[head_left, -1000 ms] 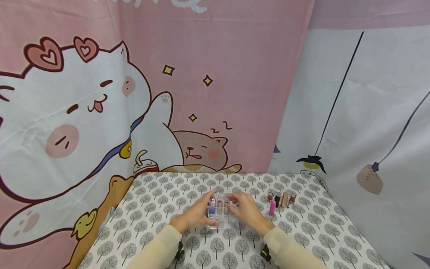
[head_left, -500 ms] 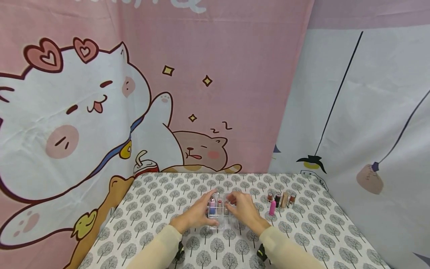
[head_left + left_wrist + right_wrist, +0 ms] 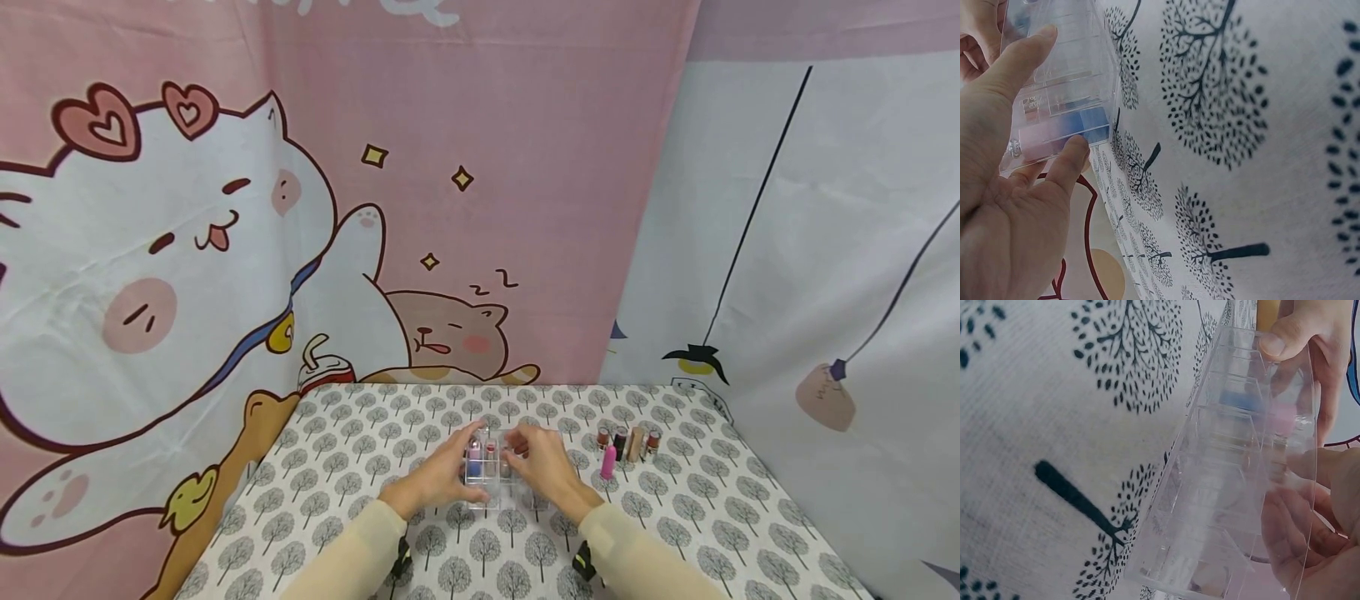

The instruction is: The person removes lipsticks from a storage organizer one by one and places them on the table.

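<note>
A clear plastic organizer with divided compartments rests on the tree-print cloth. My left hand grips its left end, thumb over the near wall and fingers along the outer side. In that end stands a pink-and-blue tube, beside a red-topped lipstick. My right hand reaches into the organizer from the right, its thumb and curled fingers pinching the top of another lipstick, which they partly cover. In the right wrist view the right fingers lie behind the organizer's clear wall.
Right of the organizer stand a bright pink tube, a black lipstick, a beige tube and two brownish lipsticks, one of them at the far right. A printed curtain hangs behind the table.
My right hand and forearm have shifted slightly left, and its thumb now covers the top of the lipstick in the organizer. The left hand and the organizer have stayed in place.
</note>
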Demonstrator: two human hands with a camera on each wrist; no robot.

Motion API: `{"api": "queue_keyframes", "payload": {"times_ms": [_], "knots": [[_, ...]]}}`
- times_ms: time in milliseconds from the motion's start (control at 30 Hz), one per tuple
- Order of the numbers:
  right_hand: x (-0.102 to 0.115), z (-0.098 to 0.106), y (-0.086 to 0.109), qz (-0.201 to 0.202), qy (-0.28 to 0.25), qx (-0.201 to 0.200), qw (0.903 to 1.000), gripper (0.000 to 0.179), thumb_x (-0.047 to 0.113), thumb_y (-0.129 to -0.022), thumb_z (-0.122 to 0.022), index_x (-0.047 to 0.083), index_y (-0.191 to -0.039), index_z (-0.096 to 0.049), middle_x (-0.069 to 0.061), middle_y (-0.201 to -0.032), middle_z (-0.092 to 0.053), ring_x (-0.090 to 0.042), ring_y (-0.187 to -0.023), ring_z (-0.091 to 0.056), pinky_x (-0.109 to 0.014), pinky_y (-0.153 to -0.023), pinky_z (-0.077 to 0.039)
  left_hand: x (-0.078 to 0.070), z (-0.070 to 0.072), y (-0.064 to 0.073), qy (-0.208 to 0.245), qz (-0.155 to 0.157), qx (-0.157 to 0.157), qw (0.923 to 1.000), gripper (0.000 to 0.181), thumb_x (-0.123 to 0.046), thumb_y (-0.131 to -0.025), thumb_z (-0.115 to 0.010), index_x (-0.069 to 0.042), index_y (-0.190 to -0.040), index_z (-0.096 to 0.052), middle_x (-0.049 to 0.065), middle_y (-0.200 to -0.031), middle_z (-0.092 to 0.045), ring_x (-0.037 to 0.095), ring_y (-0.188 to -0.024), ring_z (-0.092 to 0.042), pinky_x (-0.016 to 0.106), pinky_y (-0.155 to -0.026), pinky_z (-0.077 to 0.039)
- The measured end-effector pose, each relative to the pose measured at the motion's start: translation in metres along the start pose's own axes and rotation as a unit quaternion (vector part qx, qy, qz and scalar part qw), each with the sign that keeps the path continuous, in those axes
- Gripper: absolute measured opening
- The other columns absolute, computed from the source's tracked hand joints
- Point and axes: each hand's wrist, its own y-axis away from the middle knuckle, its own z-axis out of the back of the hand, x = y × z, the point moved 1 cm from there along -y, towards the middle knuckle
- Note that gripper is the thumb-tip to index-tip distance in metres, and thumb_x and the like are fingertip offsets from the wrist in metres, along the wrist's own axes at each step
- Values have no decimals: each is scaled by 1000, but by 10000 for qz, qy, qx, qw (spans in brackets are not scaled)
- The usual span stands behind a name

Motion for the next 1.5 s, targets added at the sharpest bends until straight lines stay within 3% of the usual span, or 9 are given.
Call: {"api": "queue_keyframes", "payload": {"times_ms": [233,267,400,467,500,633,1000,1367,1500], "knots": [[2,2,1,-103,-178,-5,9998,23,2,-97,-92,4,-120,-85,-11,-106,-89,-21,-90,-85,-29,-81,-75,2,-1,-2,41,-23,5,10000,133,-28,-86,-107,-24,-187,-20,30,-179,-44,44,-137,-73,54,-120,-66],[3,3,2,-138,-225,8,9997,23,2,-98,-92,4,-120,-85,-11,-106,-89,-21,-90,-85,-25,-80,-73,16,-6,-7,30,-70,-37,10000,135,-40,-86,-107,-30,-187,-19,26,-179,-45,36,-134,-75,49,-118,-68],[4,7,2,-117,-395,-16,9991,23,1,-98,-91,4,-120,-85,-10,-105,-88,-22,-91,-86,-17,-80,-70,15,-5,-6,93,-87,-21,9999,133,-38,-86,-107,-30,-187,-19,26,-178,-46,36,-133,-76,47,-115,-69],[5,8,1,-50,-424,-78,9991,23,0,-98,-91,5,-119,-85,-10,-106,-88,-22,-93,-86,-20,-83,-72,14,-5,-5,48,-99,-30,9999,133,-38,-87,-107,-31,-186,-20,26,-178,-46,36,-133,-76,47,-115,-69],[4,8,2,9,-437,-133,9990,23,-1,-97,-91,5,-118,-85,-11,-106,-88,-23,-93,-86,-23,-84,-73,0,0,0,74,-50,21,10000,131,-26,-87,-107,-25,-186,-21,30,-178,-44,43,-136,-74,51,-117,-68],[5,10,2,116,-456,-298,9984,23,-1,-97,-91,6,-118,-85,-12,-110,-89,-24,-96,-87,-29,-86,-75,1,0,-1,55,-24,32,10000,131,-27,-87,-107,-25,-186,-21,29,-178,-44,42,-137,-74,51,-118,-68],[8,14,5,181,-607,-536,9966,29,-1,-97,-92,6,-124,-85,-12,-116,-88,-25,-103,-87,-17,-86,-71,1,0,1,143,-4,33,9999,131,-28,-87,-107,-27,-186,-21,30,-178,-44,43,-136,-74,47,-115,-69],[12,26,10,228,-686,-703,9949,32,-2,-97,-91,5,-127,-85,-11,-117,-87,-26,-104,-87,-17,-89,-71,-1,-1,1,44,19,-4,10000,133,-31,-86,-107,-30,-187,-20,28,-180,-43,43,-139,-71,55,-120,-65],[12,30,11,431,-556,-845,9939,31,-3,-96,-91,4,-126,-86,-11,-116,-87,-26,-102,-87,-18,-88,-71,1,-1,1,16,62,11,10000,133,-32,-87,-107,-32,-187,-19,26,-184,-40,43,-141,-70,56,-122,-64]]}}
